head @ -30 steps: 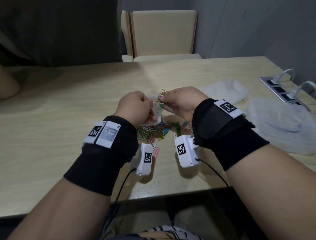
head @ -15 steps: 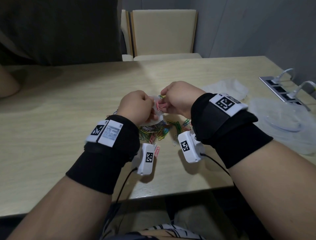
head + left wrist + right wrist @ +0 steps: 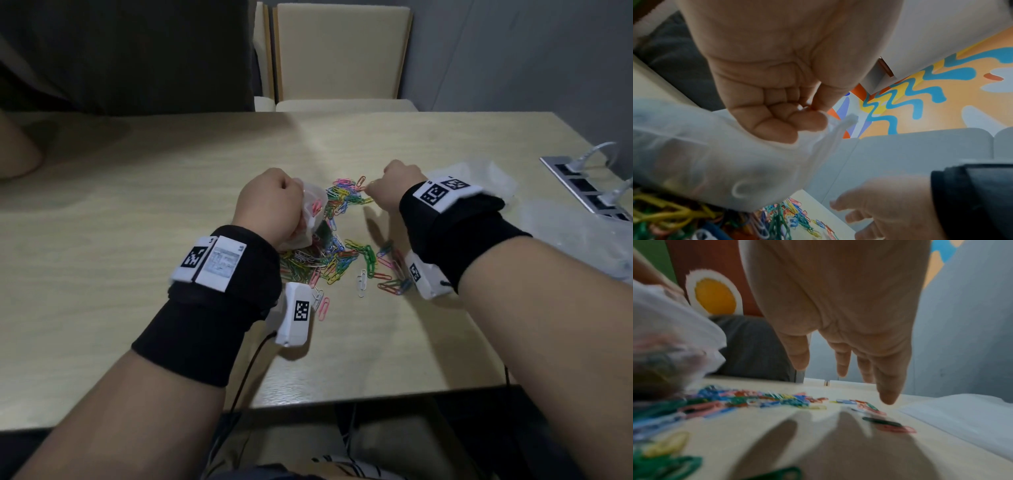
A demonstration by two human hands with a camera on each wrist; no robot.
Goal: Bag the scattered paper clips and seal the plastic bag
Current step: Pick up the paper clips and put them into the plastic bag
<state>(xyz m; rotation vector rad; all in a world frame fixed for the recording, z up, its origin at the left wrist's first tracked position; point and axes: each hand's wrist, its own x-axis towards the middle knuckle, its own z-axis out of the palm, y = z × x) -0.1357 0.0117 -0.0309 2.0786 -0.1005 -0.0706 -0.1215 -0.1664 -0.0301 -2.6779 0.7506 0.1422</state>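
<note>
Worktop (image 3: 137, 222) carried the whole job: coloured paper clips (image 3: 329, 260) lay scattered mid-worktop, toward the near edge, most not yet bagged by the look of it.

Small plastic bag (image 3: 313, 202) was held just above the pile, a few clips showing through the film. Left hand (image 3: 270, 205) was clenched round its neck, thumb and fingers pinching the rim in the left wrist view. Right hand (image 3: 394, 185) was released, fingers (image 3: 887, 386) straight and pointing down over the far-side clips, holding nothing.

Step in hand, my read: next pickup. To do it well:
- rake several clips together, then pinch; singles are slow
- the bag mouth should gape toward the right hand, low over the pile, so drops land inside
- leave the seal until the worktop has no clips on it

Hard to make out:
- bag mouth and seal strip, hidden by the left fist
- clip count inside the bag
- clips under the wrists
- right wrist view was blurred
- another clear bag (image 3: 472, 174) lay partly behind the right wrist, toward the right edge
</note>
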